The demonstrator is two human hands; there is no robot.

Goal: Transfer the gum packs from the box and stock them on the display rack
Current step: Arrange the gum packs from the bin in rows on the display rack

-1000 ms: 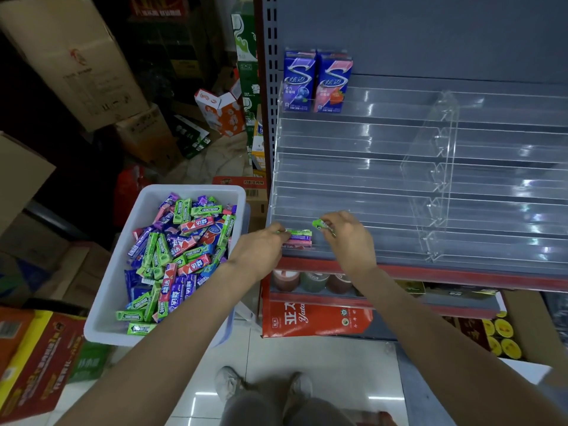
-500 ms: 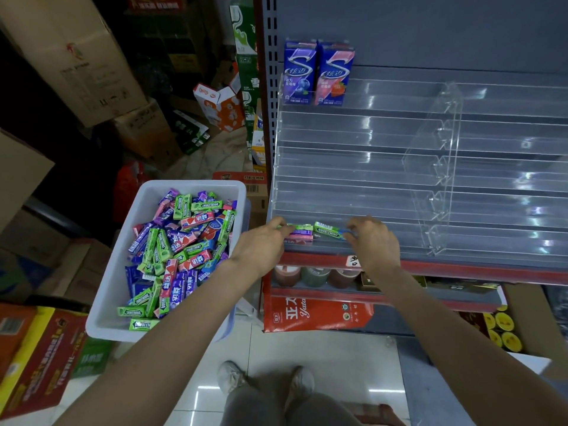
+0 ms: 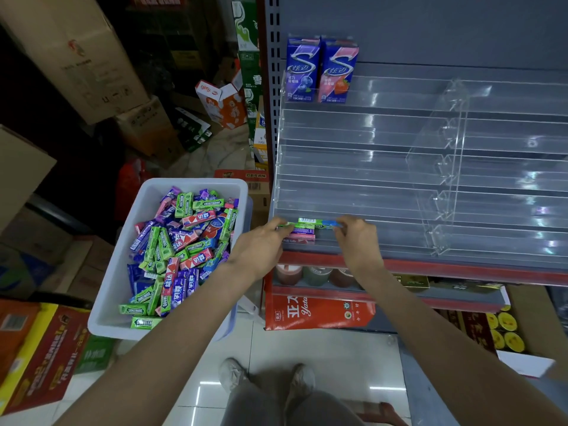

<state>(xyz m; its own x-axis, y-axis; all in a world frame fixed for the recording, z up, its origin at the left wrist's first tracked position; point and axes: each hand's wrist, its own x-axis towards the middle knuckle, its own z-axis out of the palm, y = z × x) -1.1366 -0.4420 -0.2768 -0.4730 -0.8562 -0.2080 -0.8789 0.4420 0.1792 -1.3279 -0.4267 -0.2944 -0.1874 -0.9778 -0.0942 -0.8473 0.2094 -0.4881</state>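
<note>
Gum packs are what this is all about, and one green-and-blue pack (image 3: 318, 223) is pinched at its right end by the right hand (image 3: 356, 241), thumb and fingertips closed narrowly on it, lying flat on top of a short stack of packs (image 3: 302, 234) in the front channel of the clear display rack (image 3: 368, 167). On the stack's far side from that pinch, the left hand (image 3: 259, 250) has its fingertips on the left end of a green pack; I cannot tell if it grips or merely steadies. To my eye the pack is being squared onto the pile, and it would go best by sliding it level until its ends line up with those below, easing the pinch off only when it sits flat behind the front lip. Both forearms reach up and forward, wrists fairly straight, knuckles up, hands close together. Left of the left hand, just below it, the white box (image 3: 116, 272) holds the loose heap of packs. Well above the grip, two tall cartons (image 3: 321, 70) stand on the top tier.
</note>
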